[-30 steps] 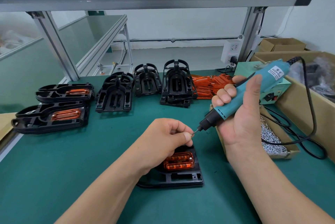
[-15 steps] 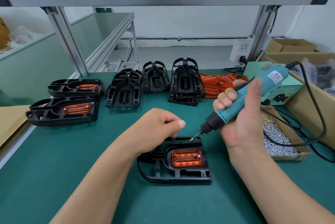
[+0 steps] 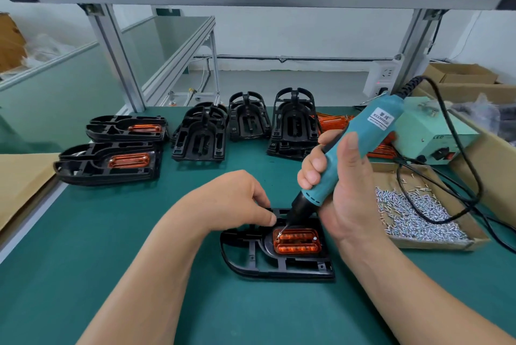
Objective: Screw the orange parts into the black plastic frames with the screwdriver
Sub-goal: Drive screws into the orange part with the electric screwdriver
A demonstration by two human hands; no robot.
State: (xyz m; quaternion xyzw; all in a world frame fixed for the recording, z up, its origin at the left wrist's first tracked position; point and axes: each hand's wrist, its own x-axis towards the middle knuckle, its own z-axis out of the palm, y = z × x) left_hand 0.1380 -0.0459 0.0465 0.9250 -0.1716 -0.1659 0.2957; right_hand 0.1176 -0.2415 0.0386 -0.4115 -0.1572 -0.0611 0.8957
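**Screwdriver tip on the orange part, both hands busy**

The black frame [image 3: 276,263] lies flat on the green mat [image 3: 111,275], nearest the person. An orange part [image 3: 296,241] sits in the frame's right half. The left hand [image 3: 231,199] curls over the frame's far edge, thumb and fingertips holding it there. The right hand [image 3: 343,194] is wrapped round the teal screwdriver [image 3: 349,154], with the thumb lying straight along the body. The tool leans up and to the right, and its tip rests on the orange part's left end. A screw [image 3: 315,238] shows at the part's right end.

Just right of that hand stands a shallow cardboard tray [image 3: 435,245] holding a heap of small silver screws [image 3: 418,213]. The screwdriver's black cable [image 3: 458,149] loops down across the heap. A large cardboard box [image 3: 491,154] borders the tray on the right; what it holds is hard to make out.

Open green mat stretches in front of the frame and to its left. The mat's left edge meets a pale strip, with a brown cardboard sheet [image 3: 22,177] beyond it.

Farther back on the left lie two finished frames [image 3: 111,163], each with an orange part fitted. Stacks of bare frames [image 3: 199,135] stand in a row across the middle. Behind the screwdriver lies a pile of loose orange parts [image 3: 332,121], beside a pale green power unit [image 3: 430,132]. Aluminium posts [image 3: 117,57] rise at the mat's far edge.
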